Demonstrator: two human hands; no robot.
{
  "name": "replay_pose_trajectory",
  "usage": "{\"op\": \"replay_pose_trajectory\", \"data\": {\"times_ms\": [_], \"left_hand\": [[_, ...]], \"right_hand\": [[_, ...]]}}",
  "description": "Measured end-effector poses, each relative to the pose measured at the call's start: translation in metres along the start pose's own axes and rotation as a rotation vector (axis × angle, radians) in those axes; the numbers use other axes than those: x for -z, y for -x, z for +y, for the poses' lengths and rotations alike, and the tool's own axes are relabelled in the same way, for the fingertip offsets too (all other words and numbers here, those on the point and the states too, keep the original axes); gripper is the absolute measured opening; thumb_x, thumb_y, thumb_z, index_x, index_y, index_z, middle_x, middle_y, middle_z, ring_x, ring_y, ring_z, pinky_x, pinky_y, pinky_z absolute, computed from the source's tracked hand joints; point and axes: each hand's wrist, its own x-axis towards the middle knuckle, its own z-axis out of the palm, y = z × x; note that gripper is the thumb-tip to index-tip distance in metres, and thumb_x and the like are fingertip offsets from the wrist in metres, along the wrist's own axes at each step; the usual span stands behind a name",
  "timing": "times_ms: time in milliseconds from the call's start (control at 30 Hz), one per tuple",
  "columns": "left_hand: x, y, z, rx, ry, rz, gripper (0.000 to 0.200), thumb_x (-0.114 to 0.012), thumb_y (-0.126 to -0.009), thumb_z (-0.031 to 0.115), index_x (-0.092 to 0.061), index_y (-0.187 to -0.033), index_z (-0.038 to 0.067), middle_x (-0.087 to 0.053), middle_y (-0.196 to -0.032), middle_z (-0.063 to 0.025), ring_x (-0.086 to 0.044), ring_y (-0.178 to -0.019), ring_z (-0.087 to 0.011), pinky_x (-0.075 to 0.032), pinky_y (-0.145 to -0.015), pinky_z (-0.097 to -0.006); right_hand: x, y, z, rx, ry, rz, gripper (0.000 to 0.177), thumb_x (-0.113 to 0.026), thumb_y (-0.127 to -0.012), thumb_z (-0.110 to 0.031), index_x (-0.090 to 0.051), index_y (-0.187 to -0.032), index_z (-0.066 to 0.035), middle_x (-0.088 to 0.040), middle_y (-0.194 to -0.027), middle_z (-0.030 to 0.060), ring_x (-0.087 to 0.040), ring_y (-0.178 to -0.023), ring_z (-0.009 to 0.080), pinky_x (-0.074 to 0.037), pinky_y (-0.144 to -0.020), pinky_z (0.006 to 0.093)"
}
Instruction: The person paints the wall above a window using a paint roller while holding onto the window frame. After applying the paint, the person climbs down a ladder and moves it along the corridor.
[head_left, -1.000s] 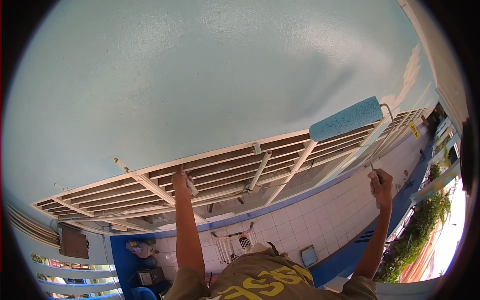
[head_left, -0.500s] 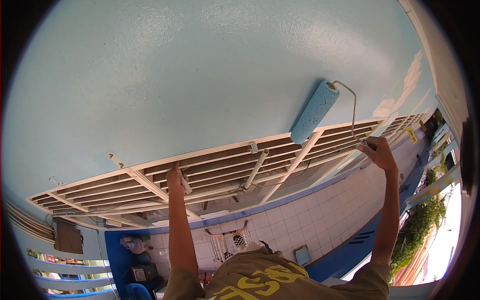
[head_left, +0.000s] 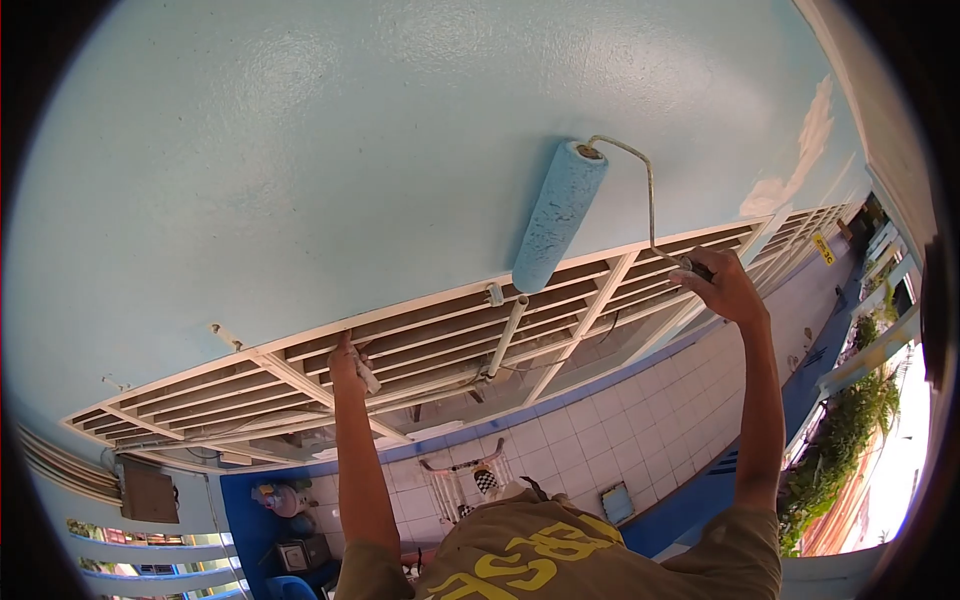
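My right hand (head_left: 724, 288) is closed round the handle of a paint roller (head_left: 560, 215). Its bent wire frame rises from my fist to the roller's upper end. The blue, paint-wet sleeve leans tilted against the light blue wall (head_left: 330, 190), its lower end at the top edge of the slatted window. Farther left, my left hand (head_left: 347, 368) grips a slat near the upper rail of the cream louvred window frame (head_left: 420, 303). Its fingers are partly hidden among the slats.
Far below on the tiled floor (head_left: 590, 443) lie a tray with blue in it (head_left: 617, 503) and a white metal-framed rack (head_left: 445, 493). A brown box (head_left: 148, 490) is fixed at lower left. Short pipe stubs (head_left: 226, 336) stick out of the wall. Plants (head_left: 840, 460) line the right side.
The roller and my right hand have moved left along the wall, just above the window. My left hand keeps its place on the slats, while the view has shifted slightly.
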Motion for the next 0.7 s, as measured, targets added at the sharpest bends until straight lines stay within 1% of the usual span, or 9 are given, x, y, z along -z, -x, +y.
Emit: {"op": "replay_pose_trajectory", "data": {"times_ms": [33,100,167,233,333,400,500,567,700], "left_hand": [[-0.002,0.004,0.002,-0.001,0.001,0.002,0.033,-0.076,-0.083,0.04,-0.054,-0.084,0.016,-0.044,-0.065,0.0013,-0.045,-0.049,-0.0126,-0.038,-0.042,-0.027],[-0.005,0.01,0.003,0.008,0.033,-0.014,0.031,-0.074,-0.086,0.036,-0.053,-0.081,0.014,-0.054,-0.068,-0.0029,-0.046,-0.05,-0.0124,-0.038,-0.042,-0.0264],[-0.002,0.005,0.001,0.01,0.022,-0.018,0.031,-0.074,-0.086,0.037,-0.054,-0.083,0.014,-0.052,-0.068,-0.0017,-0.046,-0.05,-0.0123,-0.038,-0.041,-0.026],[-0.001,0.001,0.0,0.012,0.011,-0.027,0.031,-0.074,-0.085,0.038,-0.055,-0.085,0.015,-0.05,-0.068,-0.0005,-0.045,-0.05,-0.0122,-0.037,-0.041,-0.0257],[-0.001,0.0,0.0,0.016,0.011,-0.05,0.027,-0.073,-0.087,0.038,-0.059,-0.09,0.015,-0.056,-0.072,-0.0024,-0.045,-0.05,-0.0117,-0.037,-0.041,-0.0254],[-0.001,0.001,0.001,0.013,0.037,-0.056,0.031,-0.074,-0.086,0.036,-0.052,-0.08,0.014,-0.055,-0.068,-0.0015,-0.046,-0.049,-0.0125,-0.038,-0.041,-0.0262],[-0.003,0.002,0.0,-0.019,0.047,-0.024,0.032,-0.075,-0.086,0.036,-0.051,-0.078,0.015,-0.047,-0.065,0.0005,-0.046,-0.049,-0.0125,-0.037,-0.041,-0.0269],[-0.001,-0.003,-0.004,-0.021,0.058,-0.038,0.033,-0.075,-0.085,0.036,-0.051,-0.078,0.015,-0.045,-0.064,0.001,-0.046,-0.049,-0.0125,-0.037,-0.041,-0.0271],[-0.007,0.009,0.002,-0.03,0.054,-0.007,0.033,-0.076,-0.085,0.037,-0.051,-0.077,0.016,-0.043,-0.062,0.0015,-0.046,-0.048,-0.0123,-0.036,-0.041,-0.0271]], "right_hand": [[0.007,0.007,0.007,-0.044,0.029,0.002,0.036,-0.076,-0.086,-0.025,-0.059,-0.072,0.003,-0.042,-0.052,0.0064,-0.034,-0.05,0.0141,-0.031,-0.047,0.0337],[0.021,0.022,0.028,-0.087,0.058,0.0,0.036,-0.076,-0.086,-0.024,-0.059,-0.072,0.003,-0.042,-0.053,0.0062,-0.034,-0.051,0.0139,-0.031,-0.047,0.0336],[0.031,0.034,0.046,-0.201,0.118,0.038,0.036,-0.076,-0.086,-0.024,-0.058,-0.071,0.003,-0.041,-0.053,0.0049,-0.033,-0.051,0.0134,-0.03,-0.047,0.0338],[0.036,0.034,0.045,-0.2,0.139,0.033,0.037,-0.076,-0.086,-0.025,-0.058,-0.071,0.003,-0.041,-0.053,0.0046,-0.033,-0.05,0.0131,-0.029,-0.047,0.0339],[0.035,0.029,0.032,-0.173,0.16,0.014,0.037,-0.076,-0.086,-0.027,-0.059,-0.071,0.003,-0.042,-0.052,0.0047,-0.034,-0.049,0.0128,-0.03,-0.046,0.0339],[0.027,0.015,0.017,-0.133,0.162,0.002,0.037,-0.076,-0.086,-0.027,-0.06,-0.071,0.003,-0.044,-0.051,0.0051,-0.036,-0.048,0.0128,-0.03,-0.045,0.0338],[0.014,-0.003,-0.01,-0.04,0.129,-0.036,0.038,-0.076,-0.086,-0.03,-0.061,-0.073,0.003,-0.046,-0.051,0.0064,-0.038,-0.047,0.0134,-0.033,-0.046,0.0334],[0.009,-0.009,-0.03,-0.074,0.077,-0.054,0.037,-0.077,-0.084,-0.025,-0.056,-0.073,0.004,-0.041,-0.054,0.0065,-0.032,-0.051,0.0179,-0.031,-0.049,0.0357],[0.013,-0.006,-0.013,-0.049,0.123,-0.058,0.04,-0.077,-0.085,-0.032,-0.061,-0.074,0.003,-0.047,-0.052,0.0088,-0.039,-0.048,0.0162,-0.034,-0.047,0.0348]]}}
